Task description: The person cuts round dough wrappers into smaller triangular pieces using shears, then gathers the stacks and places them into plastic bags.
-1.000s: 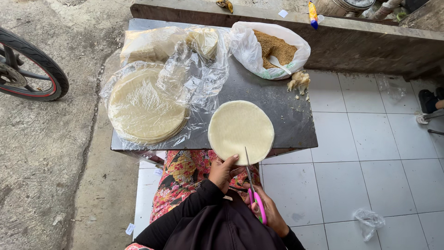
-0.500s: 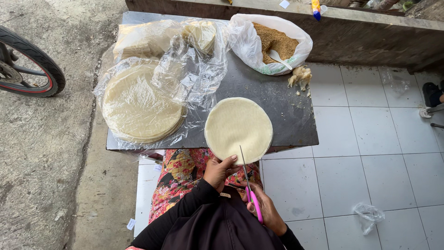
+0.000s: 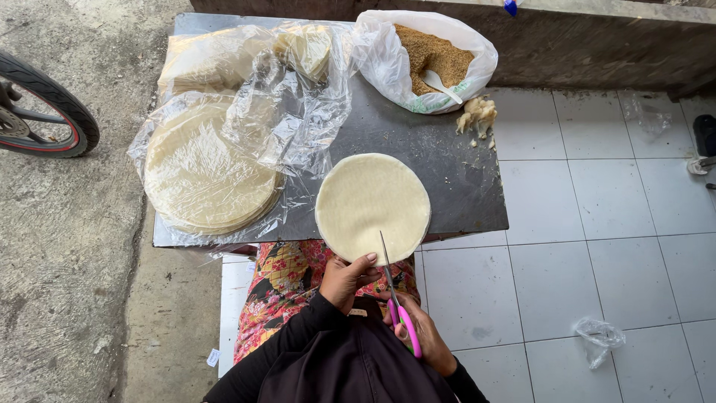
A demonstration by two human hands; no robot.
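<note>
My left hand (image 3: 346, 277) pinches the near edge of a round pale wrapper sheet (image 3: 372, 206) that overhangs the front edge of a dark tabletop (image 3: 418, 145). My right hand (image 3: 418, 334) grips pink-handled scissors (image 3: 394, 292), blades pointing up into the sheet's near edge beside my left thumb. A stack of the same round sheets (image 3: 203, 168) lies to the left on clear plastic wrap (image 3: 287, 112).
A white plastic bag of brown crumbs with a spoon (image 3: 429, 60) sits at the back of the table, a pale lump (image 3: 477, 116) beside it. A wheel (image 3: 45, 112) stands on the concrete at left. Crumpled plastic (image 3: 599, 337) lies on the white tiles.
The scissors have moved up to the sheet's near edge, the blades now over it. My left hand keeps its hold on the sheet; the view shifted slightly.
</note>
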